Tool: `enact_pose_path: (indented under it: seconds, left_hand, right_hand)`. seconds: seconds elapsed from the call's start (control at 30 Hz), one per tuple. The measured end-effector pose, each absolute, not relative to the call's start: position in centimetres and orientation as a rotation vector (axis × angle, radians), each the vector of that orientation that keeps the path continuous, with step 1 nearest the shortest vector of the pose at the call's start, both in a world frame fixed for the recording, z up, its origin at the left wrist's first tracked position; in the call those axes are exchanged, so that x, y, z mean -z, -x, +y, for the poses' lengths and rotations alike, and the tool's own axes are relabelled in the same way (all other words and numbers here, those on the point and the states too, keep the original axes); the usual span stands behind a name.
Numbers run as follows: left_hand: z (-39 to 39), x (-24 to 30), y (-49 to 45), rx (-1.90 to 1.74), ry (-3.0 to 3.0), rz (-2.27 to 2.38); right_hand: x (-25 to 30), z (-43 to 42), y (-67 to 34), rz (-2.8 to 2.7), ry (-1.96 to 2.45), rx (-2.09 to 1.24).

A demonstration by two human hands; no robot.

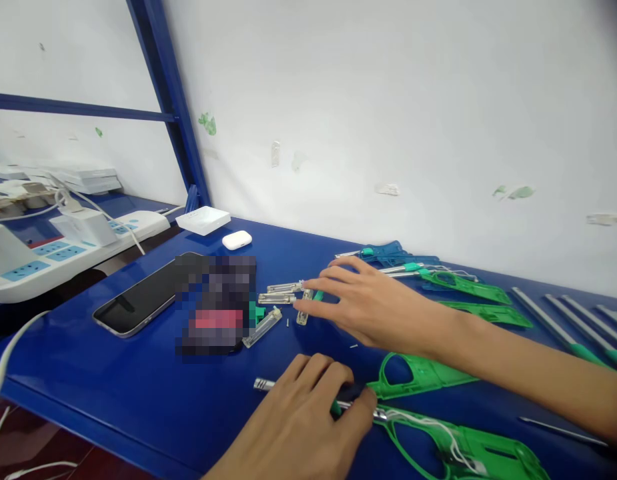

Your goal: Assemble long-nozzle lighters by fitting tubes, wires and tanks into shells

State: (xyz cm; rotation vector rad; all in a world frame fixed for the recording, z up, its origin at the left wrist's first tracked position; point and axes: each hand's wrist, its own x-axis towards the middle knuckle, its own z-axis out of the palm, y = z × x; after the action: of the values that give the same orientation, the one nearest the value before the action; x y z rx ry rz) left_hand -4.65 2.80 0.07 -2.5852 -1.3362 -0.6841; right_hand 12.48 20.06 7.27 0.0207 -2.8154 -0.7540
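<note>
My left hand [308, 417] is closed around a thin metal tube [264, 384], whose slotted end sticks out past my knuckles. At the tube's other end lies an opened green plastic handle shell [488, 443] with white wires in it. My right hand [368, 300] reaches in from the right with fingers stretched and apart. Its fingertips are at a small clear plastic part [303, 312]; a firm hold on it does not show. Close by lie more clear plastic parts [278, 299], another one [263, 328] and a tiny screw [287, 323].
A second green shell [423, 373] lies between my arms. Blue shells [388, 253] and grey rods [548, 323] are farther back and right, a thin screwdriver-like rod [563, 431] nearer. Leftward are a phone [143, 297], white case [237, 240], white box [203, 220] and power strip [88, 250].
</note>
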Motion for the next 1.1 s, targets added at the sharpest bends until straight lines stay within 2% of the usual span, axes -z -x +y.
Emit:
enact_pose_path:
  seconds: [0.23,0.5,0.77,1.1]
  left_hand:
    - [2.6,-0.5,4.7,0.631,2.582,-1.376]
    - [2.9,0.2,4.4,0.709,2.53,-1.385]
    - [3.2,0.5,4.4,0.809,2.428,-1.359]
    - [3.1,0.1,4.6,0.614,2.256,-1.493]
  right_hand:
    - [-6.0,20.3,-12.5,-2.725,-0.295,0.897]
    - [-6.5,19.9,-14.9,-2.616,-0.331,0.867]
    - [-7.6,22.6,-12.7,-2.721,0.02,0.792]
    - [-6.2,24.4,-9.3,-2.922,0.133,0.81]
